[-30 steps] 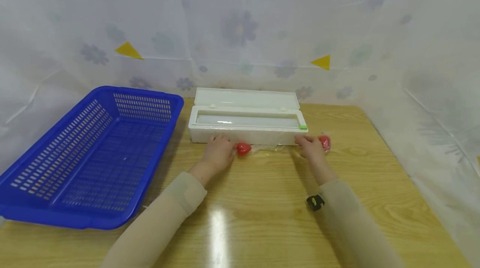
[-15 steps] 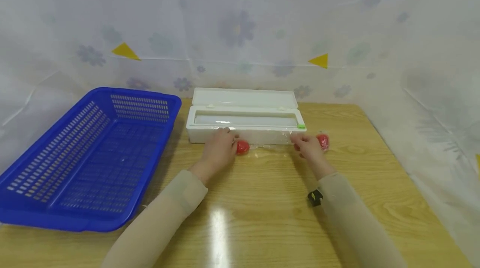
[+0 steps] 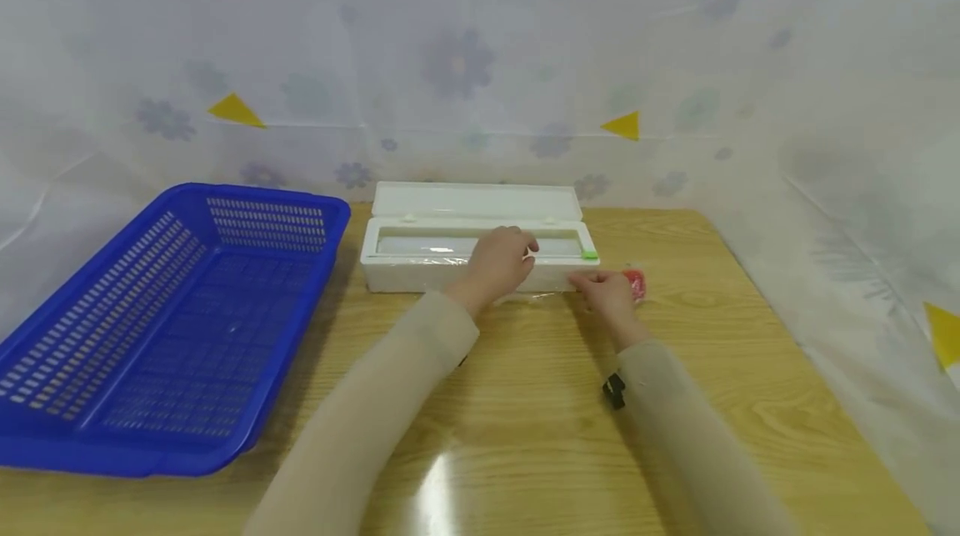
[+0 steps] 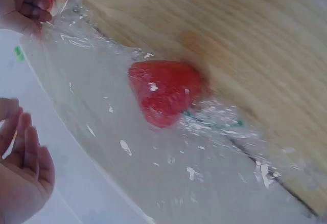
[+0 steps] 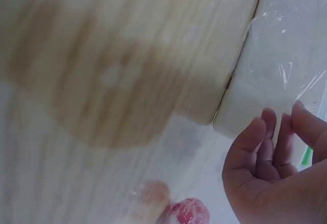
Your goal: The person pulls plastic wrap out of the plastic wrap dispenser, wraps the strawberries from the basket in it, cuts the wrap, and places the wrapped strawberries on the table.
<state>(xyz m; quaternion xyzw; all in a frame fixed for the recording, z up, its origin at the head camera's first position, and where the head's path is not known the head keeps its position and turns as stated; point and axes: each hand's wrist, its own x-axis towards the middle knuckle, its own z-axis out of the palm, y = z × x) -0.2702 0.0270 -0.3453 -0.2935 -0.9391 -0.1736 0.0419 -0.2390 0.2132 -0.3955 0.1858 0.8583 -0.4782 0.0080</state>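
A white cling film dispenser point(image 3: 405, 276) lies on the table with its lid point(image 3: 476, 201) raised. Clear film point(image 4: 122, 147) hangs down its front and covers a red toy strawberry point(image 4: 163, 88) with a green stem, which the left arm hides in the head view. My left hand point(image 3: 501, 265) hovers over the dispenser's front edge, fingers loosely bent, with nothing visible in them. At the dispenser's right front corner, my right hand point(image 3: 606, 296) pinches the film's edge between thumb and fingertips. Just beyond it lies a red film-wrapped item point(image 3: 636, 284).
A large blue plastic basket point(image 3: 247, 428) stands on the left of the wooden table point(image 3: 525, 453). A green slider point(image 3: 589, 254) sits at the dispenser's right end. Behind, a flowered curtain point(image 3: 315, 36) closes off the back.
My left hand has left the strawberry's side and moved right and up, over the dispenser's front. The right hand stays at the right corner with the film. The head view has shifted slightly.
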